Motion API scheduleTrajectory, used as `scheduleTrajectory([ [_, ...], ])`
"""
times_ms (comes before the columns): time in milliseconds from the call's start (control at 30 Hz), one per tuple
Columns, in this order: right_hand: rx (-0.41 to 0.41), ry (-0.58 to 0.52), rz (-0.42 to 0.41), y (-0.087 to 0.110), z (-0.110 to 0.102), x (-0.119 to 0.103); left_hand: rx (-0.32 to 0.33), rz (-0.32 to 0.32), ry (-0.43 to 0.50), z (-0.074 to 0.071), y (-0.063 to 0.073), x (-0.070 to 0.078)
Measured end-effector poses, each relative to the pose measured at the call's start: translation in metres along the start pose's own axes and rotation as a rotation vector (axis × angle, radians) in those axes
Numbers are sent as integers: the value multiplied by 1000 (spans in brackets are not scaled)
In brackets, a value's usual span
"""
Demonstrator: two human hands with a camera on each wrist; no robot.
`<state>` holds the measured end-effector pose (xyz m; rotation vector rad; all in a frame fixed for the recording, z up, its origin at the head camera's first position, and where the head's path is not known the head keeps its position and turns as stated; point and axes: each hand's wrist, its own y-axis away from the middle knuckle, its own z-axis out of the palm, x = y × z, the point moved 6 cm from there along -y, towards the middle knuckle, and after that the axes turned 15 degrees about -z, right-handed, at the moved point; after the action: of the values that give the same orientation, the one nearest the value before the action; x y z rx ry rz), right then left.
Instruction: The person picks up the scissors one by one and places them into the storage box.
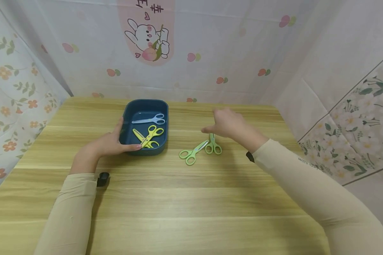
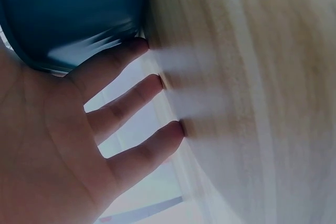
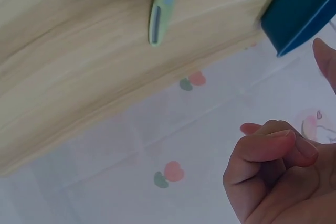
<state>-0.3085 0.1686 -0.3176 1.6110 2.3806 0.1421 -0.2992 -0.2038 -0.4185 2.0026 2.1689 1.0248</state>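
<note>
My left hand (image 1: 106, 144) rests at the near left corner of a dark blue tray (image 1: 164, 106), its thumb lying along the front rim. In the left wrist view, spread straight fingers (image 2: 134, 95) reach down beside the tray, tips right at the table. A light blue pair of scissors (image 1: 158, 119) and yellow scissors (image 1: 154, 131), crossed over one another, lie inside. Above the table, my right hand (image 1: 228, 124) holds nothing; its fingers are loosely curled and its thumb stands apart. Beneath it lie green scissors (image 1: 213, 147), partly hidden, and another green pair (image 1: 191, 154) is beside them.
The wooden table (image 1: 178, 205) runs back to a white printed curtain (image 1: 210, 42). Flowered cloth (image 1: 6, 88) hangs at the left, and more patterned cloth (image 1: 367, 117) stands along the right side. A black wrist strap (image 1: 103, 179) shows below the left hand.
</note>
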Motion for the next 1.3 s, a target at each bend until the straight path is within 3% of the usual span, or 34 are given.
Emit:
scheduleTrajectory([
  [333, -34, 46, 17, 6, 27, 8, -6, -15, -4, 0, -1, -1],
  [733, -11, 97, -51, 9, 62, 9, -15, -22, 0, 0, 0, -1],
  [1067, 11, 119, -97, 9, 76, 9, -5, -12, 6, 1, 0, 0],
  [1300, -31, 82, -58, 9, 84, 13, -6, -8, 11, 1, 0, 0],
])
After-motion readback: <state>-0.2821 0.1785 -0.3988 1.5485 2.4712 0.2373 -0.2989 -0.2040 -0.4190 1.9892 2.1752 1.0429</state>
